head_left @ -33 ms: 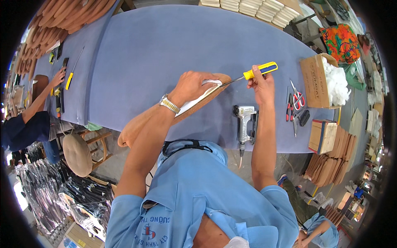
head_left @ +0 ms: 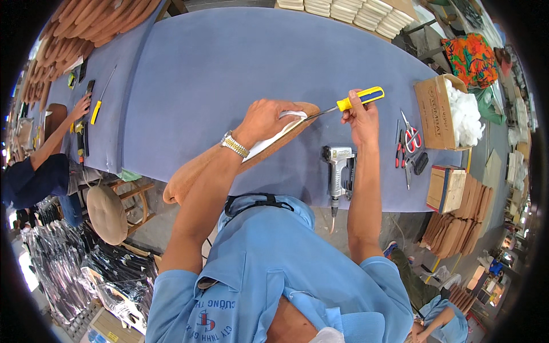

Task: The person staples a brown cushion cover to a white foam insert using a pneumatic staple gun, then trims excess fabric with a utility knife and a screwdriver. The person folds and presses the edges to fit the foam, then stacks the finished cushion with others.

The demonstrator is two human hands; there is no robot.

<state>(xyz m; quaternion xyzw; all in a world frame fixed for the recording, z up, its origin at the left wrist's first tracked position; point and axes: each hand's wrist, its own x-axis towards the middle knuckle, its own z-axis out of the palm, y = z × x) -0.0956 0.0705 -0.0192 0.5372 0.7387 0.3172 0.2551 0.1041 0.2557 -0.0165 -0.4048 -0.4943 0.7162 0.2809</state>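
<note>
A long brown upholstered pad [head_left: 271,143], pointed at its upper end, lies slanted over the table beneath my left forearm. White material [head_left: 287,132] shows along its open side. My left hand [head_left: 266,119] is closed on the pad near that end, thumb and fingers at the white material. With my right hand [head_left: 362,117] I grip a screwdriver [head_left: 359,99] by its yellow and blue handle. Its metal shaft points down-left to the pad's open edge, where the tip is hidden. A silver staple gun [head_left: 338,170] lies beside my right forearm.
Right of my right arm lie red-handled scissors [head_left: 413,139], pliers [head_left: 398,150] and a cardboard box [head_left: 433,114] of white stuffing. A small box [head_left: 446,187] sits at the table's right edge. At the left, a co-worker's hand [head_left: 82,107] rests near another screwdriver [head_left: 96,111].
</note>
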